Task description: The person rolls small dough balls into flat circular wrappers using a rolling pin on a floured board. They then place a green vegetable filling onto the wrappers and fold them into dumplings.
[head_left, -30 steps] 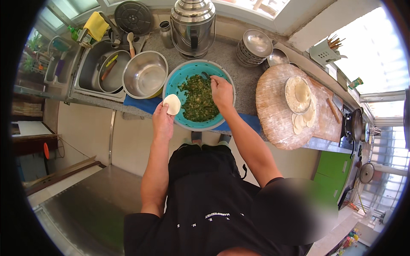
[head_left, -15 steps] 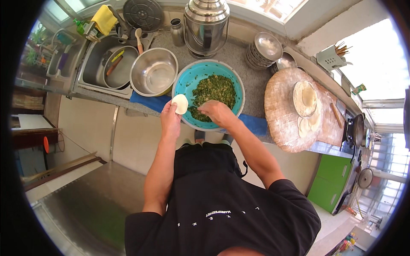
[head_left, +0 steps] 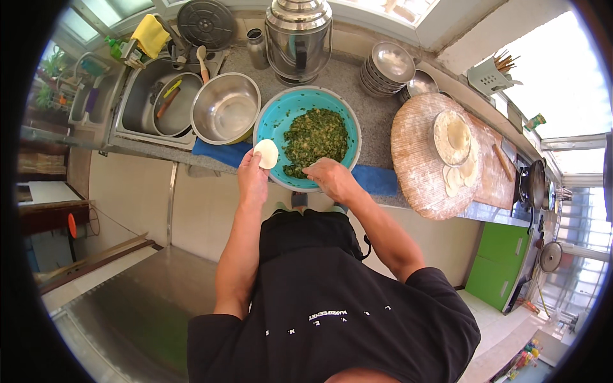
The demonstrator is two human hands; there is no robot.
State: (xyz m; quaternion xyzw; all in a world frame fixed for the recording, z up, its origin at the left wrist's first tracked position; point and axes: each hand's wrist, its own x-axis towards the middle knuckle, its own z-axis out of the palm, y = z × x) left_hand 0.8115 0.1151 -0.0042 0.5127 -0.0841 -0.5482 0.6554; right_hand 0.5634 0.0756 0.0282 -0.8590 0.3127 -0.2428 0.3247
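Note:
My left hand (head_left: 253, 182) pinches a round, pale dumpling wrapper (head_left: 266, 154) by its edge, at the near left rim of a turquoise basin (head_left: 271, 121). The basin holds chopped green filling (head_left: 316, 137), heaped toward its right side. Over the basin's near edge, my right hand (head_left: 332, 180) has its fingers closed at the filling. What they grip is mostly hidden; some green filling shows at the fingertips.
Left of the basin stands a steel bowl (head_left: 225, 108), beside a sink (head_left: 137, 105). A large steel pot (head_left: 298, 38) is behind. Rightward are stacked metal bowls (head_left: 391, 67) and a floured woven tray (head_left: 412, 153) with wrappers (head_left: 454, 177); a rolling pin (head_left: 504, 161) lies beyond.
The view has shifted slightly. My right hand has moved a little rightward within the basin, fingers still closed at the filling. The left hand still holds the wrapper at the rim.

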